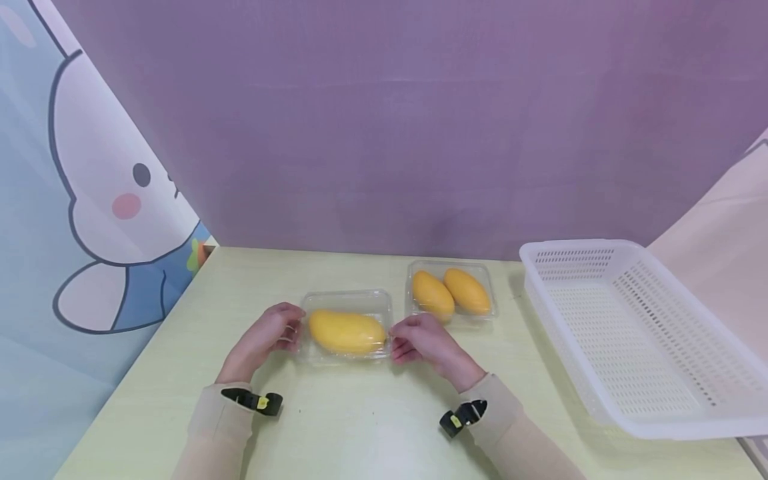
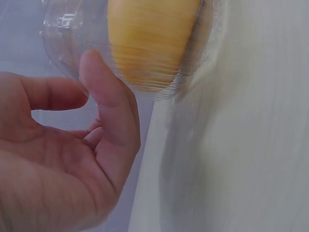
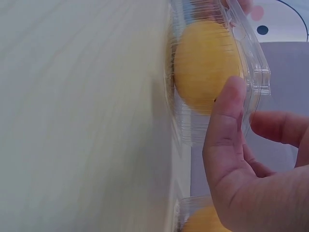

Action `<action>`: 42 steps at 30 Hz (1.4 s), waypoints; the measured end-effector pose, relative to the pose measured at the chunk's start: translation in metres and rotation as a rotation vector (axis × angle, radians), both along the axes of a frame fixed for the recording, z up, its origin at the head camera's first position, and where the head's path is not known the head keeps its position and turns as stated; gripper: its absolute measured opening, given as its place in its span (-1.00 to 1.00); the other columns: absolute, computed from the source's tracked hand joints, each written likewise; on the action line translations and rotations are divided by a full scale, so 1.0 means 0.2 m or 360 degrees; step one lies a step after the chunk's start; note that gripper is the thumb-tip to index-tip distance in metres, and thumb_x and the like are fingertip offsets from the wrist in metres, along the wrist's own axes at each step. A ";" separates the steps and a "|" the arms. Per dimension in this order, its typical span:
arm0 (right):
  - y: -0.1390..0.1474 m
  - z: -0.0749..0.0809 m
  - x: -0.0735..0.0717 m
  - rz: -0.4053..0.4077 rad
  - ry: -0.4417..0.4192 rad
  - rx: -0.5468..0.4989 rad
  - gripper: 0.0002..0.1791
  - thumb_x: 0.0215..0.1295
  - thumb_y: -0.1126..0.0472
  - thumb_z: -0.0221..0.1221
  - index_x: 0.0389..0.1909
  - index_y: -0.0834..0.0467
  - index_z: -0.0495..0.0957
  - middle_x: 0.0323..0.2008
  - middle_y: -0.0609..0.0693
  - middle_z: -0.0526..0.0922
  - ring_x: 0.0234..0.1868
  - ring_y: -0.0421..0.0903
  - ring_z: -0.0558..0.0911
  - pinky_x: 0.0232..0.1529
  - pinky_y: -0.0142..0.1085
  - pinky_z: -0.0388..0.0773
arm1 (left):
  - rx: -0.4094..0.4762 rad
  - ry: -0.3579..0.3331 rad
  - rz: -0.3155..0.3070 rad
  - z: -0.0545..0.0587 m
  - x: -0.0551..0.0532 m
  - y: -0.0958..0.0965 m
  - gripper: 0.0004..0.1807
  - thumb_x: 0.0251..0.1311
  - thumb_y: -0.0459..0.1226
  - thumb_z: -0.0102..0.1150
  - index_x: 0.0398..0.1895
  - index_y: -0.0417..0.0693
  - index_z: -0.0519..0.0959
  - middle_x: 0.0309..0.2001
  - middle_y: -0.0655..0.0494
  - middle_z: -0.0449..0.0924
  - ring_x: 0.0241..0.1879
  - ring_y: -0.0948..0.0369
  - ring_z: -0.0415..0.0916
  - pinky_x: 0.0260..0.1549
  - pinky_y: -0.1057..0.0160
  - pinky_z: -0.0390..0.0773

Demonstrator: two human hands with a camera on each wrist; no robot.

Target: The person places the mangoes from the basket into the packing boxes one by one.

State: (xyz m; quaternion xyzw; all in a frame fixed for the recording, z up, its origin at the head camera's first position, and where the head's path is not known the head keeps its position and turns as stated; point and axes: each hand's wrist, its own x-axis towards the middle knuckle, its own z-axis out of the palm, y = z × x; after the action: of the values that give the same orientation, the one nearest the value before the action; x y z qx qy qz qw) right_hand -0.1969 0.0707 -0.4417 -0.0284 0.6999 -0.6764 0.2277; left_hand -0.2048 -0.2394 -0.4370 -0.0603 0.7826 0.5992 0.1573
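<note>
A single yellow mango (image 1: 347, 332) lies lengthwise in a clear plastic box (image 1: 375, 301) in front of me on the table. My left hand (image 1: 270, 333) is at the box's left end, and in the left wrist view its thumb and a finger pinch at the rim. At the right end, my right hand (image 1: 429, 341) pinches the rim, one digit lying against the ribbed side wall in the right wrist view. Behind my right hand stands a second clear box (image 1: 480, 268) with two orange-yellow mangoes (image 1: 467, 291), its near edge partly covered by the hand.
A large white slotted plastic basket (image 1: 576, 340) stands on the right side of the pale table (image 1: 336, 427). Purple cloth (image 1: 384, 133) rises along the table's far edge. A curtain with a cartoon figure (image 1: 120, 167) hangs at the left.
</note>
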 end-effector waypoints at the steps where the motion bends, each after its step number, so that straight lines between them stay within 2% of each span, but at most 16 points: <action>1: 0.00 0.00 0.00 -0.0003 0.0003 0.0000 -0.75 0.38 0.35 0.13 -0.09 0.50 0.53 -0.46 0.11 0.63 -0.50 -0.11 0.65 -0.36 -0.25 0.72 | -0.0008 0.0006 -0.0003 0.00 0.00 0.00 -0.67 0.51 -0.23 -0.13 0.09 -0.35 0.35 -0.37 0.00 0.46 -0.44 0.12 0.47 -0.40 0.21 0.58; 11: 0.03 0.00 -0.01 0.0044 0.0034 -0.0025 -0.72 0.38 0.37 0.13 -0.05 0.54 0.51 -0.43 0.10 0.64 -0.45 -0.11 0.65 -0.33 -0.27 0.70 | 0.0003 0.0045 0.0026 -0.02 -0.01 0.01 -0.67 0.51 -0.25 -0.13 0.09 -0.38 0.36 -0.36 -0.01 0.46 -0.43 0.14 0.46 -0.42 0.22 0.59; 20: 0.05 0.01 0.01 0.0113 -0.0005 -0.0056 -0.65 0.31 0.38 0.17 -0.04 0.61 0.49 -0.40 0.14 0.68 -0.43 -0.10 0.69 -0.30 -0.26 0.72 | 0.0021 0.0050 0.0060 -0.02 -0.01 0.01 -0.67 0.50 -0.27 -0.15 0.11 -0.39 0.34 -0.35 0.00 0.46 -0.42 0.14 0.46 -0.41 0.23 0.58; 28: 0.05 0.01 0.03 0.0146 -0.0064 -0.0048 -0.64 0.28 0.36 0.18 -0.04 0.58 0.49 -0.42 0.14 0.69 -0.45 -0.08 0.70 -0.31 -0.25 0.73 | 0.0026 0.0040 0.0065 -0.02 -0.01 0.02 -0.68 0.51 -0.27 -0.15 0.10 -0.38 0.34 -0.35 0.00 0.47 -0.42 0.14 0.47 -0.41 0.23 0.58; 35: 0.04 -0.04 0.01 0.0114 -0.0174 -0.0056 -0.65 0.29 0.31 0.19 -0.02 0.49 0.51 -0.44 0.09 0.71 -0.46 -0.10 0.72 -0.30 -0.24 0.73 | 0.0025 0.0059 0.0068 -0.02 -0.01 0.03 -0.68 0.51 -0.28 -0.16 0.12 -0.39 0.31 -0.33 -0.02 0.45 -0.41 0.15 0.46 -0.41 0.25 0.58; 42: 0.02 -0.03 0.04 0.0063 -0.0171 -0.0149 -0.73 0.33 0.36 0.14 -0.05 0.46 0.44 -0.44 0.09 0.69 -0.47 -0.11 0.71 -0.33 -0.29 0.72 | 0.0006 0.0074 0.0087 -0.02 0.00 0.05 -0.65 0.52 -0.26 -0.16 0.16 -0.38 0.31 -0.29 -0.02 0.44 -0.38 0.14 0.45 -0.37 0.25 0.56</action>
State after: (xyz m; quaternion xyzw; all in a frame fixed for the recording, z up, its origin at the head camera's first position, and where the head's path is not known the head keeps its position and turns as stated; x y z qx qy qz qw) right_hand -0.1896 0.0745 -0.4475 -0.0166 0.6536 -0.7042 0.2767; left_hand -0.2057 -0.2304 -0.4405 -0.0674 0.7830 0.6060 0.1226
